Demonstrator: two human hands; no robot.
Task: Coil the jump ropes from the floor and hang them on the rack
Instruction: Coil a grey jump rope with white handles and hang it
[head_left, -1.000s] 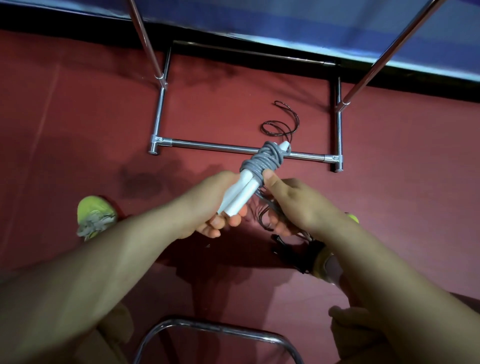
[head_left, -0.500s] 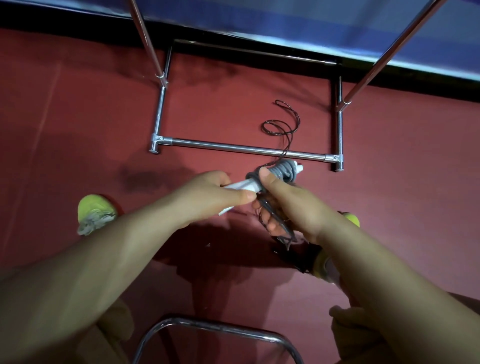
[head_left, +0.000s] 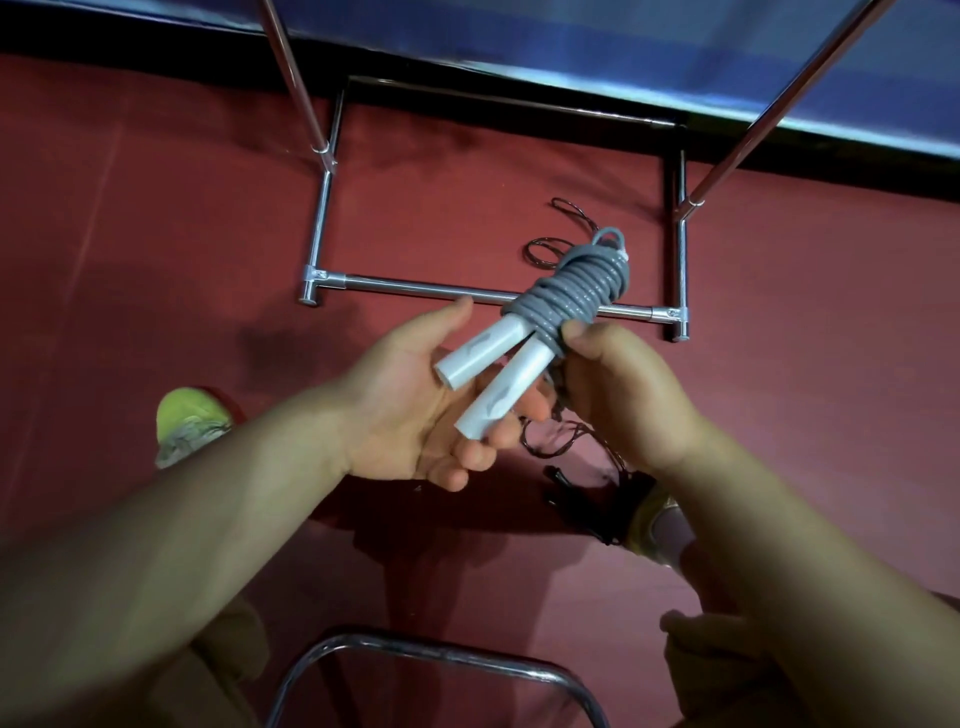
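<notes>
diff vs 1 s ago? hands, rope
The left hand let go of the white handles and opened, palm up beneath them. The right hand keeps pinching the grey rope bundle, now tilted with handles pointing down-left. Dark rope on the floor and rack unchanged.

A dark red floor (head_left: 156, 249) is seen across most of the view. At 12 o'clock a blue wall (head_left: 571, 36) is met by it, with a black strip (head_left: 519, 96) along the foot of the wall. At 9 o'clock a yellow-green shoe (head_left: 189, 423) with grey laces is placed on the floor. A second shoe (head_left: 652, 525), mostly covered, is found at about 4 o'clock. At 6 o'clock a curved chrome tube (head_left: 431, 652) is seen, bent like the back of a chair; what it belongs to cannot be told
</notes>
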